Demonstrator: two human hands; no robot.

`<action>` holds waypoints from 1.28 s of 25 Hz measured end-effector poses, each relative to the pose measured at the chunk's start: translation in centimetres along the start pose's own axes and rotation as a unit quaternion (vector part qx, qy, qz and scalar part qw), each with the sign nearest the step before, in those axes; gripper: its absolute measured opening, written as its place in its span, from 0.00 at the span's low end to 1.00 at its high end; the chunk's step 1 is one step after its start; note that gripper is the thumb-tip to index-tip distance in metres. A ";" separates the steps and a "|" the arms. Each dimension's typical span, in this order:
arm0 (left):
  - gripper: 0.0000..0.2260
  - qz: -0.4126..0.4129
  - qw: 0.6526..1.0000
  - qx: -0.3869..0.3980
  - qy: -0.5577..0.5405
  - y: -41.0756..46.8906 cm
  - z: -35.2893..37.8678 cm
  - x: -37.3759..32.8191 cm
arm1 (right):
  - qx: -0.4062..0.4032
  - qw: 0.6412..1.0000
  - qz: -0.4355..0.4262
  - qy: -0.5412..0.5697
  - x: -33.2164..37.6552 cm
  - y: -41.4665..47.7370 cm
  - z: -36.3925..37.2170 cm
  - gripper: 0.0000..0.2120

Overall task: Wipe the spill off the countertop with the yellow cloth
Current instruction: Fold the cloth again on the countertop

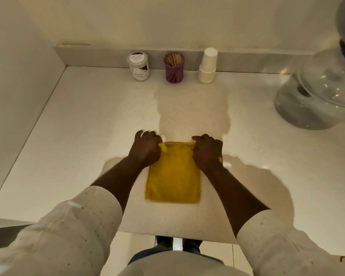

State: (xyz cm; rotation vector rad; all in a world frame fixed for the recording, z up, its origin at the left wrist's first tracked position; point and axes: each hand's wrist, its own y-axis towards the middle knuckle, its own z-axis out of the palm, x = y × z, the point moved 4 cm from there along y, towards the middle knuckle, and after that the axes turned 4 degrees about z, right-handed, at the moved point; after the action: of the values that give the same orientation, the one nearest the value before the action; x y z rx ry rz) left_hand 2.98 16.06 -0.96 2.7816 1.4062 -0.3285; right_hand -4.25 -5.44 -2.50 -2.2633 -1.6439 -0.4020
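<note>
In the head view, the yellow cloth (173, 176) lies flat and folded into a neat rectangle at the centre of the frame, on the white countertop (88, 126), close to its near edge. The left hand (146, 149) sits on the cloth's upper left corner and the right hand (207, 151) on its upper right corner. Both hands are curled, knuckles up, with the fingers bunched together over the far edge of the cloth; each seems to pinch that edge between thumb and fingers, though the fingertips themselves are tucked under and hard to make out. Neither hand is spread flat.

No clear puddle shows. The darker patch running from the hands toward the top centre of the frame looks more like shadow than liquid, and I cannot tell which it is. I judge the step in hand to be setting or gathering the cloth, with the wiping itself not yet visibly under way. The next move probably calls for pressing the cloth down and sliding it up the frame across the surface, stopping short of the items along the back wall: a labelled jar (138, 66), a purple toothpick holder (174, 68) and a stack of paper cups (207, 65). A large clear water bottle (317, 92) stands at the right edge, well apart from the cloth.
</note>
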 end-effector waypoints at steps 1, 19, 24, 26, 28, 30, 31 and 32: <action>0.13 0.009 1.000 -0.012 -0.004 0.1 0.0 0.1 | -0.006 1.000 0.005 0.013 -0.1 0.0 -0.2 0.19; 0.10 0.224 0.948 -0.195 -0.111 4.5 -3.8 -13.1 | -0.314 0.926 0.081 0.196 -9.8 -8.5 -10.7 0.14; 0.08 0.289 0.915 -0.241 -0.145 3.9 -6.9 -18.3 | -0.402 0.893 0.077 0.189 -11.1 -10.4 -15.8 0.18; 0.08 0.308 0.903 -0.259 -0.149 3.7 -7.7 -20.0 | -0.428 0.885 0.061 0.171 -12.4 -10.3 -17.4 0.19; 0.09 0.305 0.904 -0.260 -0.145 4.1 -8.2 -21.2 | -0.435 0.884 0.063 0.162 -13.7 -9.6 -18.3 0.19; 0.09 0.285 0.915 -0.254 -0.128 5.0 -8.2 -22.2 | -0.440 0.884 0.057 0.145 -14.6 -8.9 -19.0 0.18; 0.09 0.269 0.922 -0.250 -0.121 5.5 -8.0 -22.7 | -0.440 0.887 0.049 0.131 -15.0 -8.4 -19.3 0.18; 0.10 0.250 0.929 -0.246 -0.115 6.0 -7.7 -22.9 | -0.438 0.890 0.040 0.118 -15.4 -7.9 -19.5 0.17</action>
State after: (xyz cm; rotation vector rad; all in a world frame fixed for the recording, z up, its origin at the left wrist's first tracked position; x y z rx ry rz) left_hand -3.96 -4.97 10.41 2.4536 0.5845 -0.2352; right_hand -17.18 -24.44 9.75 -2.6811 -1.3761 -1.5957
